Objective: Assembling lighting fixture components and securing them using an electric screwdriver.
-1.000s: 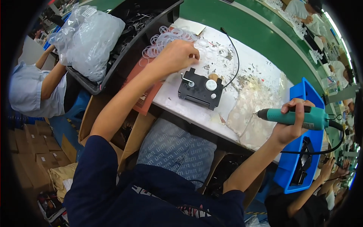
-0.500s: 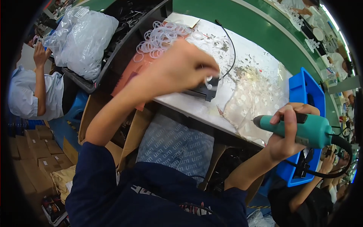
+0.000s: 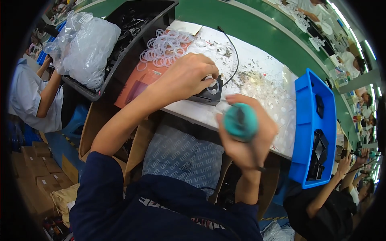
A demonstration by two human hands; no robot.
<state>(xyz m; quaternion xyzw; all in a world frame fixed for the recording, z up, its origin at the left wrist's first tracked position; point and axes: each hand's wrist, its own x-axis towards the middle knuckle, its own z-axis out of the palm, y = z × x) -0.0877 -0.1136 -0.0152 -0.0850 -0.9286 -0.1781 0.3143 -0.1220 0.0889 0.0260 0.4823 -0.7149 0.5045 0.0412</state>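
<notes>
Glossy black plastic block (image 3: 206,95) near the front edge of the white bench (image 3: 257,86), a clear ring (image 3: 213,86) on top. Left hand (image 3: 185,78) bent palm-down over the block, fingers curled and pressing on ring and block. Right hand (image 3: 245,138) fisted tight around a smooth teal power screwdriver (image 3: 240,121), barrel pointing up toward the camera, just right of the block. Heap of translucent rings (image 3: 167,46) farther back. Blue bin (image 3: 307,120) at right, holding dark parts.

Left hand (image 3: 183,78) curled palm-down; right hand (image 3: 245,138) fisted, fingers wrapped.
</notes>
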